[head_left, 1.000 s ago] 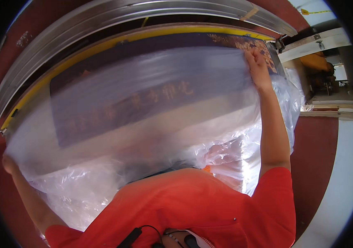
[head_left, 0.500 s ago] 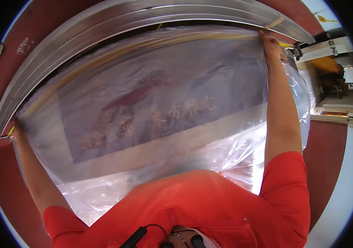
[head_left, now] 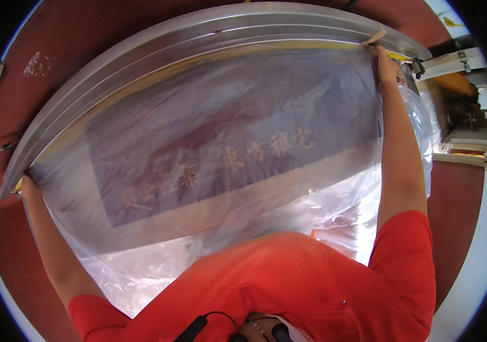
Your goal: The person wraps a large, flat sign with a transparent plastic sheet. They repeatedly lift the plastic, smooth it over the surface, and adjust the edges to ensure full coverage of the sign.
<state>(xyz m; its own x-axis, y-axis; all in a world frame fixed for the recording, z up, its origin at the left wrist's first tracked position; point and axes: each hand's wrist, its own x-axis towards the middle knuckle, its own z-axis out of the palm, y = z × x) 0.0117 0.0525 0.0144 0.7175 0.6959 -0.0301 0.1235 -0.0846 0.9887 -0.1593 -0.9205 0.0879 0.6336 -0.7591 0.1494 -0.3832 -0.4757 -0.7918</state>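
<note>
A wide dark board with raised characters and a pale border shows through clear plastic sheeting (head_left: 198,199), spread between my arms. At the far left corner of the sheeting, my left hand (head_left: 29,188) is closed on its edge, the fingertips hidden. My right hand (head_left: 386,68) grips the far right corner, its thumb side against the plastic. The sheeting's far edge lies along a long ribbed metal bar (head_left: 215,35), close to both hands. Loose, shiny plastic hangs in folds toward my body.
The red surface (head_left: 55,62) extends behind and beside the metal bar. At the right, a whitish frame with a clamp-like fitting (head_left: 418,69) stands by the bar's end. More clear plastic (head_left: 420,125) bulges beyond my right forearm. A tan strip (head_left: 375,37) crosses the bar.
The sheeting's far edge has come up against the metal bar, closing the dark gap there. Both hands stay on the corners and appear slightly farther right in view.
</note>
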